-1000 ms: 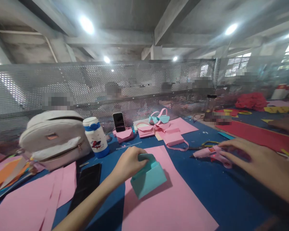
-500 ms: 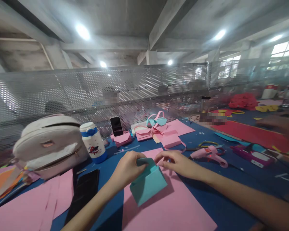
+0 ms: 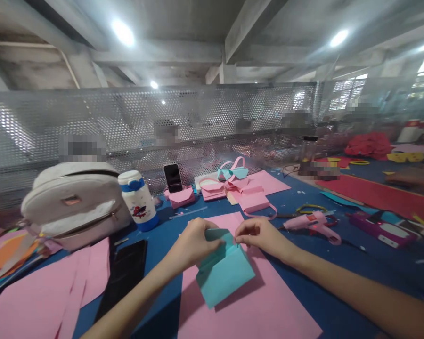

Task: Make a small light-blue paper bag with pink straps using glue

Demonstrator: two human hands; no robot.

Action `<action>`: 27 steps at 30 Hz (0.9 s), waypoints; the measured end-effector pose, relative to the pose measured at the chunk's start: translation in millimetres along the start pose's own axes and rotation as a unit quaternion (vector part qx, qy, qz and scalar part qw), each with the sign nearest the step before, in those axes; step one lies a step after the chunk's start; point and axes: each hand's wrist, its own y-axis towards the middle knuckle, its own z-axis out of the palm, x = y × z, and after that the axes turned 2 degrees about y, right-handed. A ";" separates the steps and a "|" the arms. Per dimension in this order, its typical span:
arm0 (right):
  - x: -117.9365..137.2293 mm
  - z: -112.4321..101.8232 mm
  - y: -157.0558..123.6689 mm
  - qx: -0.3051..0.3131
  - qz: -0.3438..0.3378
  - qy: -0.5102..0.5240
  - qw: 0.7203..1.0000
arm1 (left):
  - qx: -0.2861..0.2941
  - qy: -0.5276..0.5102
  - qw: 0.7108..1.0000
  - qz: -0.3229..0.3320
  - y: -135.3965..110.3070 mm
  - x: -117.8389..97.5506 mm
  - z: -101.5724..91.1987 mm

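Your left hand [image 3: 201, 242] holds the teal paper pouch [image 3: 226, 278], tilted, above a pink sheet [image 3: 268, 310] on the blue counter [image 3: 167, 235]. Its grip is closed on the paper, thumb at the open top; you can't see all the fingers behind it. Your right hand [image 3: 259, 238] is at the pouch's upper right corner, its grip narrow, fingertips bunched; you cannot tell whether they pinch the paper or only touch it. The pouch's inside is mostly hidden from you.

The pink sheet runs off the bottom edge, as do the pink papers [image 3: 35, 296] at left. Your left forearm covers part of a flat black item [image 3: 125, 266]. The pink glue gun [image 3: 309, 222] partly hides the scissors [image 3: 311, 207]. At far right, another person's hand [image 3: 413, 181] is blurred and cut off.
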 end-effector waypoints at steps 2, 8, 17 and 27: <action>-0.2 0.6 -0.1 -0.002 0.005 0.007 1.000 | 0.005 0.001 1.000 -0.008 -0.3 -0.9 0.8; 1.0 1.0 0.2 -0.016 0.008 -0.001 1.000 | 0.001 0.006 1.000 -0.004 -2.7 -4.7 0.5; 3.1 4.9 -0.8 -0.018 -0.006 -0.025 1.000 | -0.014 0.015 1.000 0.024 -2.8 -3.3 2.6; 9.0 5.2 -2.1 -0.019 -0.020 -0.088 0.996 | -0.037 0.052 0.997 0.052 -6.8 -8.1 5.5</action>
